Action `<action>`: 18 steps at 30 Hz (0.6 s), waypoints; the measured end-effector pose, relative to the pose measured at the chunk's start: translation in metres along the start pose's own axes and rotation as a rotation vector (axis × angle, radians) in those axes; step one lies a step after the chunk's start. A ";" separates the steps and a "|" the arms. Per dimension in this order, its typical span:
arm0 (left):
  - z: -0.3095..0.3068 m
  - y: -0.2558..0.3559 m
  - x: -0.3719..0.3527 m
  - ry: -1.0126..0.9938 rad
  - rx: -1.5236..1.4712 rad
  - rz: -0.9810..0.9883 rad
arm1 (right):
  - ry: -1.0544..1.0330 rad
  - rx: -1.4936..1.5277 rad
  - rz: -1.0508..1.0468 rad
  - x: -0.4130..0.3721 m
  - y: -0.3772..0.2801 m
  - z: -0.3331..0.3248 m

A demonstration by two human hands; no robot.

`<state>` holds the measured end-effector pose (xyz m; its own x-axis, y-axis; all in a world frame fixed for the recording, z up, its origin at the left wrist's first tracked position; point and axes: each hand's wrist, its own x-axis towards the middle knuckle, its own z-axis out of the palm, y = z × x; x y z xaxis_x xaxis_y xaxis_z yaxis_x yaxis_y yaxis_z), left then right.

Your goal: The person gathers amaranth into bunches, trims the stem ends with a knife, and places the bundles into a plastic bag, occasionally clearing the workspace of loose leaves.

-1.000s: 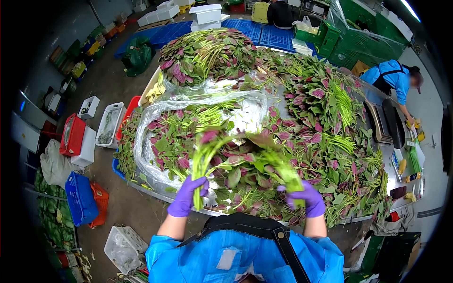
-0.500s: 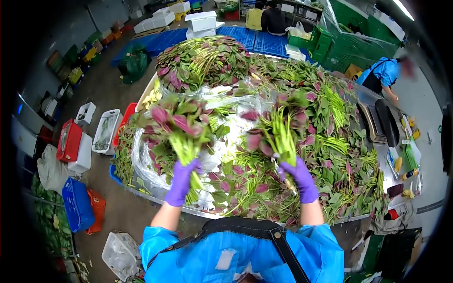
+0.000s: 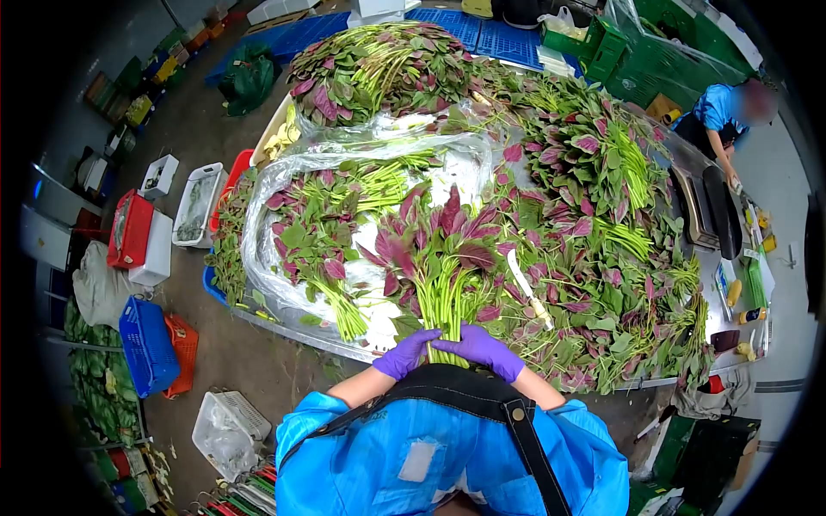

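Note:
Close to my apron, both hands are wrapped round the lower stems of one upright bunch of red amaranth. My left hand closes on it from the left, purple-gloved like my right hand, which grips from the other side. The leaves fan out away from me, green and dark red. To the right, a knife with a pale blade and wooden handle lies on loose greens. Another amaranth bunch rests left of my hands, beside an open clear plastic sheet with more bunches on it.
A large heap of amaranth sits at the table's far side. More bunches cover the right, beside a scale. A co-worker in blue stands far right. Crates, including a blue basket, line the floor at left.
Earlier my hands were apart, each with a bunch. Now they are together on one bunch, drawn nearer my body. The left bunch lies on the table; the knife lies apart from my right hand.

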<state>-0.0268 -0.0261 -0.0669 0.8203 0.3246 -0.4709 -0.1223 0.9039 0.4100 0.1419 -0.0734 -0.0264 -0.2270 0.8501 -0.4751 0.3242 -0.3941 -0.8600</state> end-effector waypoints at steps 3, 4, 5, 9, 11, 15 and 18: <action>-0.007 -0.006 0.011 -0.008 -0.153 0.020 | 0.028 -0.417 0.029 -0.016 -0.047 -0.016; -0.007 -0.005 0.013 -0.155 -0.202 0.035 | -0.012 -0.594 0.178 -0.021 -0.062 -0.024; -0.007 -0.003 0.014 -0.156 -0.201 0.036 | -0.052 -0.770 0.327 -0.023 -0.068 -0.030; -0.007 -0.004 0.011 -0.226 -0.395 0.004 | 0.641 -0.522 -0.410 -0.015 -0.039 -0.027; 0.005 0.006 0.005 0.048 -0.178 -0.118 | 0.554 -0.574 -0.495 -0.008 -0.026 -0.024; 0.040 0.022 -0.002 0.003 0.056 0.019 | -0.183 -0.250 -0.238 -0.014 -0.027 -0.055; 0.038 0.018 0.003 0.079 0.133 -0.019 | 0.309 -0.131 -0.150 0.008 -0.035 -0.070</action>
<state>-0.0051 -0.0193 -0.0319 0.7744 0.3338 -0.5375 -0.0278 0.8667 0.4981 0.1933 -0.0282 0.0132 0.0003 0.9683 -0.2498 0.4277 -0.2259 -0.8752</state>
